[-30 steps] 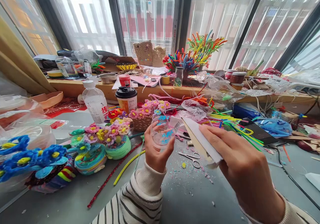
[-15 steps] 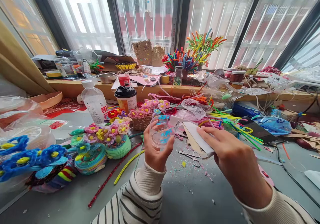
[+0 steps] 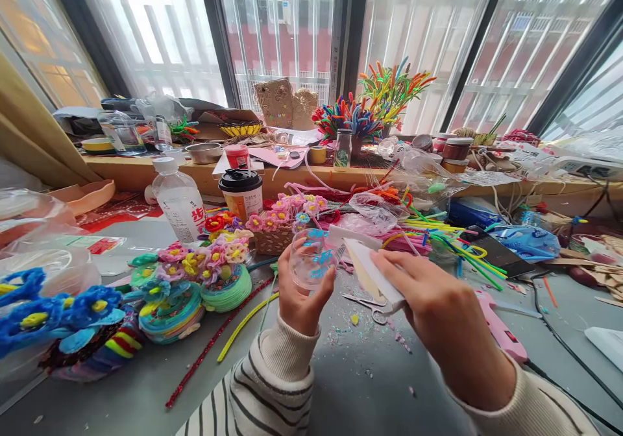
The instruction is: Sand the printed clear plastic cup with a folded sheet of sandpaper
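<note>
My left hand (image 3: 300, 300) is closed around a small clear plastic cup (image 3: 310, 259) with blue print, held up above the grey table (image 3: 121, 384). My right hand (image 3: 440, 316) grips a folded white and tan card (image 3: 372, 272), its upper end lying against the cup's right side. Small scissors (image 3: 370, 307) lie on the table just below the card. Coloured crumbs are scattered under both hands.
Pipe-cleaner flowers (image 3: 204, 274) and blue ones (image 3: 58, 309) crowd the left. A water bottle (image 3: 178, 197), a lidded paper cup (image 3: 242, 193) and a flower basket (image 3: 277, 228) stand behind. Loose pipe cleaners (image 3: 438, 231), a phone (image 3: 494, 254) and a pink glue gun (image 3: 501, 329) lie right.
My right hand has drawn a little left and nearer, keeping the card at the cup. The view has shifted, so the pink glue gun shows beside my right wrist.
</note>
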Available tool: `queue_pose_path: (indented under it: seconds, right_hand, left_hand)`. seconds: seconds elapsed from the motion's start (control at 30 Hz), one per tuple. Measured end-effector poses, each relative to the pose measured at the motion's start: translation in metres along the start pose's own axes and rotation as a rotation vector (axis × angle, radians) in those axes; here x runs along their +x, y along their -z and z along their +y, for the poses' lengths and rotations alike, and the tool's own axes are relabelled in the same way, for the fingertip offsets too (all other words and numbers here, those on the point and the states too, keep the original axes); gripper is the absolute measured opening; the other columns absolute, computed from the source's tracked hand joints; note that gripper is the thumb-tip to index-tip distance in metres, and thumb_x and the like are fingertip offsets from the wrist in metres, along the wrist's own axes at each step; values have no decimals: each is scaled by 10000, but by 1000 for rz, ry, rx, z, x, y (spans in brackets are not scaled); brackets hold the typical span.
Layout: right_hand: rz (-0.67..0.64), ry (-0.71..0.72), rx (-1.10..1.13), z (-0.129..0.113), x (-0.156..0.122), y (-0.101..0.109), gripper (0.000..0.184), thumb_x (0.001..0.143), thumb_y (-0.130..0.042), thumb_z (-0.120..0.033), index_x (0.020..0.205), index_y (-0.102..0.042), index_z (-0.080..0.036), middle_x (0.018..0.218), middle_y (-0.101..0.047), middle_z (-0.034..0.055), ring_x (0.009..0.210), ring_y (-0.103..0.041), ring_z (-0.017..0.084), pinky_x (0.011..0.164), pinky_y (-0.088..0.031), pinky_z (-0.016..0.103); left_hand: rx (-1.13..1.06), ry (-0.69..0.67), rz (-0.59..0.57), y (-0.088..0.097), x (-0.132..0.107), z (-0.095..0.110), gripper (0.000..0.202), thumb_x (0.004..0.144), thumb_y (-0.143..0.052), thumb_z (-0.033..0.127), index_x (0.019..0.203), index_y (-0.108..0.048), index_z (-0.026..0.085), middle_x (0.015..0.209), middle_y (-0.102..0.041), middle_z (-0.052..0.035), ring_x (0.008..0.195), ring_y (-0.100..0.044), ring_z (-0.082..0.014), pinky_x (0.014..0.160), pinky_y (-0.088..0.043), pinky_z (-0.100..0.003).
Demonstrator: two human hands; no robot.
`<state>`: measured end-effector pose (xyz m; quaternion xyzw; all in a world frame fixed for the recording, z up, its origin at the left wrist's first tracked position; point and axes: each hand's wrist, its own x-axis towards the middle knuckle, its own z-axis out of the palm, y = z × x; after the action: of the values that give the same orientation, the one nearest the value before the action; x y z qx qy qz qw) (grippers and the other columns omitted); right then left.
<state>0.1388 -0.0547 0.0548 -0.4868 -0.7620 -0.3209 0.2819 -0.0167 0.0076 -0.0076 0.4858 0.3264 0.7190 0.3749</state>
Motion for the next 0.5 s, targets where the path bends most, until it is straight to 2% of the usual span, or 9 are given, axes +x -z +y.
queue_pose_path:
  seconds: [0.07,0.17,0.2,0.3,0.43,0.5]
  right_hand:
    - [16,-50,-22,-1,0,1,400,770,-383,-1,1065,-612,-143,966,-672,74,835,-631,170,631,-519,257]
    - [61,14,32,-3,1,2,372,795,-399,-34,1108,-585,-112,1034,-650,102,896,-618,181,717,-519,282]
    - [48,37,35,-4,1,2,358,802,-400,-46,1096,-594,-116,1023,-654,98,880,-622,180,700,-522,278]
    - [8,-26,-48,-5,1,2,381,796,-372,-25,1062,-616,-147,968,-673,68,820,-633,168,600,-514,249]
    - [47,5,-40,-8,0,2,369,810,-380,-46,1101,-591,-134,1038,-654,85,903,-615,170,718,-512,264]
    - [13,-15,-57,-9,0,1,378,806,-366,-35,1080,-605,-137,1006,-665,78,865,-625,169,671,-517,259]
  left_hand:
    - [-13,1,14,0,0,0,586,613,-713,263,1105,-405,184,1101,-533,-125,999,-586,-239,845,-505,-393]
    - [15,2,-29,1,2,-1,605,594,-727,246,1101,-403,178,1107,-526,-126,1035,-568,-242,868,-494,-381]
    - [21,3,-36,2,2,-2,607,592,-728,242,1101,-403,177,1100,-528,-125,1026,-572,-239,861,-497,-375]
    - [7,-1,-10,3,2,-3,612,598,-724,250,1110,-396,182,1076,-537,-119,972,-599,-233,829,-512,-376]
    - [6,29,-27,2,1,-2,608,597,-725,254,1104,-398,182,1121,-522,-131,1024,-578,-248,847,-503,-375]
    - [-6,37,-17,1,1,0,599,605,-720,263,1104,-399,182,1103,-532,-123,990,-595,-239,837,-506,-372]
